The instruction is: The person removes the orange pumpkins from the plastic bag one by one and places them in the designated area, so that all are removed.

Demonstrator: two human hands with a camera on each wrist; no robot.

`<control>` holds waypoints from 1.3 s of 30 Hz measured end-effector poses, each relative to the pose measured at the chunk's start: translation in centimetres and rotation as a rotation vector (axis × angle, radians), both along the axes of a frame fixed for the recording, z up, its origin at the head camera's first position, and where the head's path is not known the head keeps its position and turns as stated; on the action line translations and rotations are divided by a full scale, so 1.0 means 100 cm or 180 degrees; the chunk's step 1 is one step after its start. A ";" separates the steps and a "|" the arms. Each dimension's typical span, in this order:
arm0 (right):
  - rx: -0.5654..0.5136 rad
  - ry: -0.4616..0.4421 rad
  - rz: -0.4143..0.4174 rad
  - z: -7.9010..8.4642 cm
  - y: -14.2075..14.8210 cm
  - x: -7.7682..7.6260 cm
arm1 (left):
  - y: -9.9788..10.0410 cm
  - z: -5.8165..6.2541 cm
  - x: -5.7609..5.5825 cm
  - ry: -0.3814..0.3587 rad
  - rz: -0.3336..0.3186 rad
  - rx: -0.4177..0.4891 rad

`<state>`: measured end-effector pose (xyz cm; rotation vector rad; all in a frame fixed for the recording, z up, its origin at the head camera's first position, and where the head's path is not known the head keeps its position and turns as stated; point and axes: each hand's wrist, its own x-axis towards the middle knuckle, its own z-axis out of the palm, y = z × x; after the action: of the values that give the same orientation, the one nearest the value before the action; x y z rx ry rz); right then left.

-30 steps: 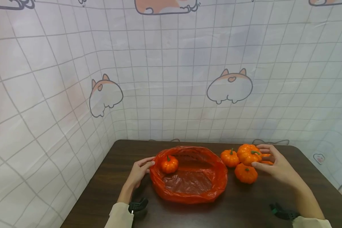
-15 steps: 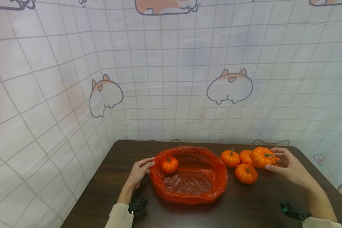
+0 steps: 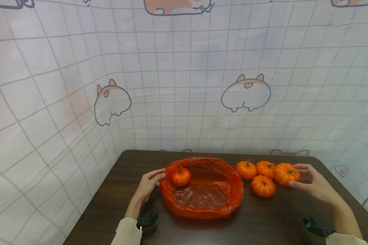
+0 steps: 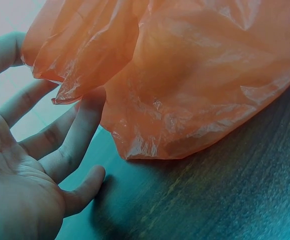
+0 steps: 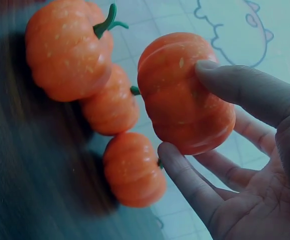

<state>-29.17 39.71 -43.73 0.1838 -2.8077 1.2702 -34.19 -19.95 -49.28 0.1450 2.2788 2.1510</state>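
A red plastic bag (image 3: 201, 212) stands on the table with its mouth spread wide and its rim folded outward. One small orange pumpkin (image 3: 181, 176) lies inside it, at the left. My left hand (image 3: 148, 185) holds the bag's left rim; the left wrist view shows fingers at the folded red plastic (image 4: 92, 50). At the right, my right hand (image 3: 314, 183) grips another pumpkin (image 3: 286, 174) between thumb and fingers, low beside the group. In the right wrist view the thumb lies across this pumpkin (image 5: 185, 95), with a fingertip at its lower edge.
Right of the bag, three more pumpkins (image 3: 263, 186) with green stems sit close together on the dark wooden table (image 3: 257, 224). A white gridded cloth (image 3: 184, 112) with cartoon dogs hangs behind the table and along its left side.
My right hand has moved the gripped pumpkin rightward and down, from in front of the group to its right side. A pumpkin behind it now shows. My left hand stays at the bag.
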 end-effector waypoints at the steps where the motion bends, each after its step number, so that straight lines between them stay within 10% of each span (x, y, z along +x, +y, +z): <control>1: -0.0003 -0.0027 -0.0014 -0.001 0.001 0.000 | 0.000 0.000 0.000 -0.0001 0.0000 0.0005; 39: 0.0006 -0.0333 0.0121 -0.035 0.021 -0.007 | 0.000 -0.002 0.000 -0.0061 0.0024 -0.0007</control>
<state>-29.83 41.79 -47.26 0.1765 -2.9061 1.3227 -34.16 -20.00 -49.46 0.1155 2.2752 2.1436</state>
